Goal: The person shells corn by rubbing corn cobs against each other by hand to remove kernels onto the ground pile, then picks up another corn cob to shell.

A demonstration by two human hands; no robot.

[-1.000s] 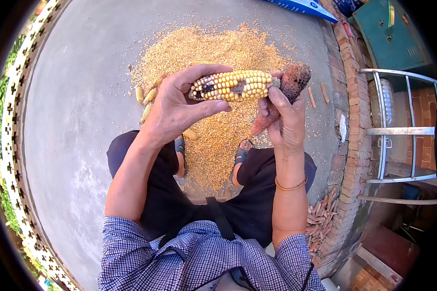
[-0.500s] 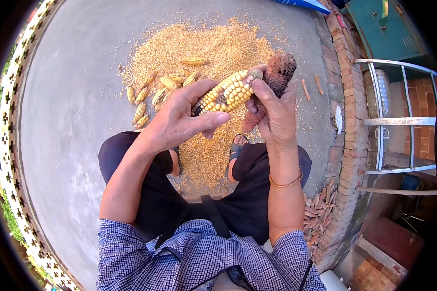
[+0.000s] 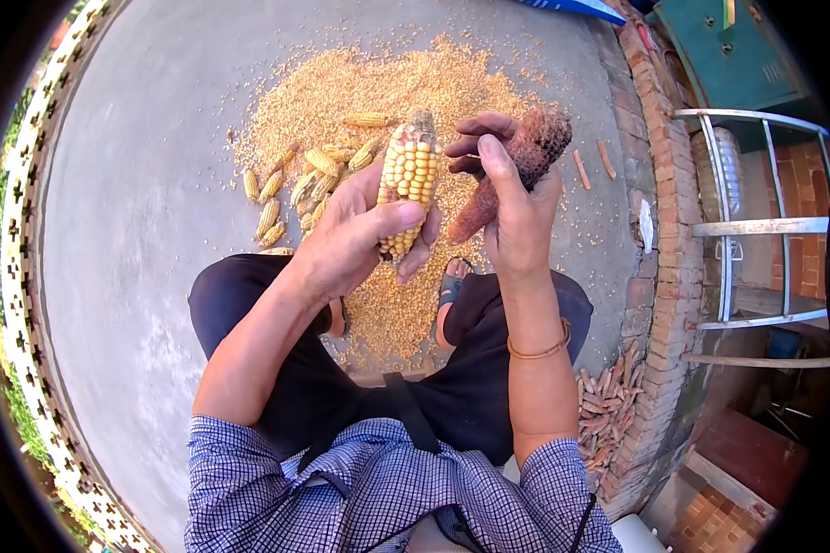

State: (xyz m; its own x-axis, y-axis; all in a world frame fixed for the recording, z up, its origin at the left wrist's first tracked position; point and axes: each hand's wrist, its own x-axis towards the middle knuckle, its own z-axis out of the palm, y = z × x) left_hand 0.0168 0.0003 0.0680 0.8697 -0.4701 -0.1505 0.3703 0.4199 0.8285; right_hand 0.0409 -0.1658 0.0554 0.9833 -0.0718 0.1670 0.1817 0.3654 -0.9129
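My left hand (image 3: 346,230) is closed round a corn ear (image 3: 409,168), thumb across its front. The ear stands nearly upright, with yellow kernels, a bare patch on its left side and a pale butt on top. In my right hand (image 3: 524,221) a reddish bare corn cob (image 3: 475,210) with a dark, rough upper end lies slanted behind the thumb, against the palm. The right fingertips are dusty and stretch toward the ear, apart from it. Below the hands spreads a heap of loose kernels (image 3: 360,88).
Several unshelled ears (image 3: 321,162) lie left of the heap. Stripped cobs (image 3: 609,401) are piled at the lower right by a low brick edge (image 3: 666,221). Beyond it stands a metal ladder-like frame (image 3: 756,228). My sandalled feet (image 3: 452,281) rest among kernels on the concrete floor (image 3: 138,203).
The ear has turned from slanting toward my right hand to nearly upright in my left. My right hand has come off the ear, and its fingers have opened out, keeping the cob.
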